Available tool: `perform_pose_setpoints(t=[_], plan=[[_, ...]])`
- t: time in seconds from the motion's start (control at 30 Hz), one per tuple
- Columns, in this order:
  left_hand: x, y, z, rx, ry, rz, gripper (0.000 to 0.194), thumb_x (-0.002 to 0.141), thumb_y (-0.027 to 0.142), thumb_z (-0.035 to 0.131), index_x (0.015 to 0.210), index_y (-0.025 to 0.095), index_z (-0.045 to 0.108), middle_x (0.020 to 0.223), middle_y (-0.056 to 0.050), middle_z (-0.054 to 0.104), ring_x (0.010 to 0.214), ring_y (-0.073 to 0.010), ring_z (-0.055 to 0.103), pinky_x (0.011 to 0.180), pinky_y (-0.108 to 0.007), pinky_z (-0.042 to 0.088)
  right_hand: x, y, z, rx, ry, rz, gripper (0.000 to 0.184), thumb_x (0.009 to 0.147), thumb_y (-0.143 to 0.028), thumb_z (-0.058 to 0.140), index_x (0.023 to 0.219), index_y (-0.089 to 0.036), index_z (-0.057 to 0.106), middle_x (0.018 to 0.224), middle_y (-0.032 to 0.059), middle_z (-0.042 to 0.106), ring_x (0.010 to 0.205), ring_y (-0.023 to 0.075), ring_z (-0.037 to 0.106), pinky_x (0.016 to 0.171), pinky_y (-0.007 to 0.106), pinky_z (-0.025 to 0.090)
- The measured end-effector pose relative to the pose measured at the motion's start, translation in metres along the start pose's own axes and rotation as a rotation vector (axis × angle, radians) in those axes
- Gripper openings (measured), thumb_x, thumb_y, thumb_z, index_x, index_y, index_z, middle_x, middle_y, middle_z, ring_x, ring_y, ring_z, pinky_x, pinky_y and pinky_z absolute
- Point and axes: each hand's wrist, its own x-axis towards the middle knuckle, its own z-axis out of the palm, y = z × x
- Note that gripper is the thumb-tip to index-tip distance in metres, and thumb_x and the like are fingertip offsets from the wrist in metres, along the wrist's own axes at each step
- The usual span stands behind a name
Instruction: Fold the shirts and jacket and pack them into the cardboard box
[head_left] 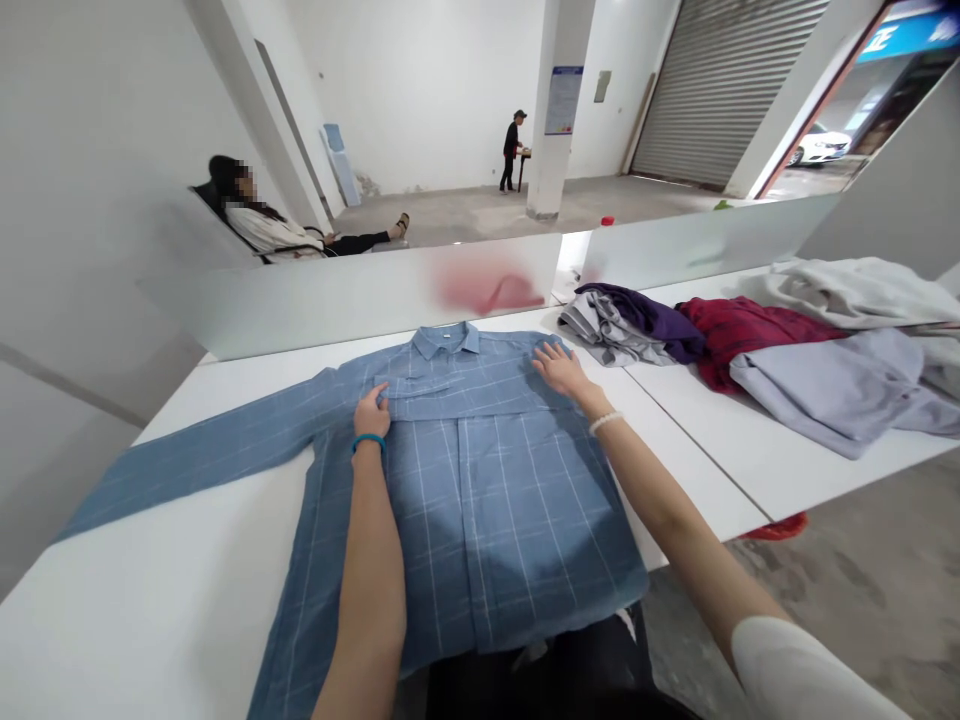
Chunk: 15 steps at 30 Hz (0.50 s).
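Observation:
A blue button-up shirt (517, 490) with thin white check lines lies front up on the white table, its collar at the far side and its hem over the near edge. One sleeve stretches out to the left; the other is folded across the chest. At the end of that folded sleeve, my left hand (372, 412) has its fingers curled closed on the cuff. My right hand (559, 368) rests flat near the right shoulder of the shirt, fingers spread, holding nothing.
Piled clothes lie to the right: a grey and purple heap (637, 320), a dark red garment (750, 330) and a light grey one (832, 385). A frosted divider (337, 300) borders the table's far side. Beyond it one person sits in a chair and another stands.

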Motion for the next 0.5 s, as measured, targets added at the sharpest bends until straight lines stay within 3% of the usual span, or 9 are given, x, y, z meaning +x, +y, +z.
perform_pose_setpoints(t=[0.07,0.17,0.3,0.4,0.5], plan=[[0.000,-0.002,0.001,0.005,-0.017,-0.022,0.045,0.079,0.011,0.048,0.122,0.017,0.060,0.113,-0.010,0.067,0.110,-0.0275,0.058,0.096,-0.041,0.045,0.017,0.004,0.008,0.037,-0.060,0.071,0.058,0.098,-0.046,0.016,0.145,-0.016,0.030,0.152,0.0142,0.025,0.141,0.0278,0.017,0.110,0.053,0.017],[-0.001,-0.004,0.002,0.008,-0.031,-0.032,0.046,0.079,0.011,0.048,0.123,0.018,0.060,0.111,-0.010,0.068,0.109,-0.0268,0.059,0.094,-0.039,0.046,0.031,0.020,0.021,0.085,-0.123,0.306,0.066,0.097,-0.050,0.012,0.148,-0.010,0.022,0.153,0.0209,0.018,0.141,0.0305,0.015,0.109,0.055,0.016],[-0.001,-0.004,0.003,0.005,-0.032,-0.036,0.046,0.079,0.011,0.048,0.122,0.019,0.060,0.110,-0.010,0.068,0.109,-0.0264,0.059,0.094,-0.039,0.046,0.032,0.023,0.021,0.077,-0.088,0.487,0.068,0.096,-0.050,0.017,0.148,-0.007,0.020,0.152,0.0264,0.014,0.141,0.0372,0.011,0.107,0.061,0.013],[0.000,-0.002,0.006,-0.020,-0.025,-0.049,0.045,0.078,0.009,0.049,0.120,0.019,0.061,0.110,-0.010,0.068,0.110,-0.0268,0.058,0.095,-0.039,0.045,0.020,-0.014,0.007,-0.021,0.090,0.303,0.061,0.096,-0.043,0.029,0.147,-0.008,0.025,0.152,0.0247,0.014,0.141,0.0379,0.008,0.107,0.061,0.011],[0.002,0.000,0.008,-0.074,-0.001,-0.070,0.044,0.077,0.008,0.050,0.118,0.018,0.062,0.114,-0.010,0.066,0.113,-0.0263,0.056,0.098,-0.039,0.042,0.000,-0.085,-0.005,0.011,0.131,-0.108,0.054,0.096,-0.040,0.034,0.144,-0.014,0.035,0.153,0.0199,0.019,0.140,0.0358,0.015,0.108,0.057,0.018]])
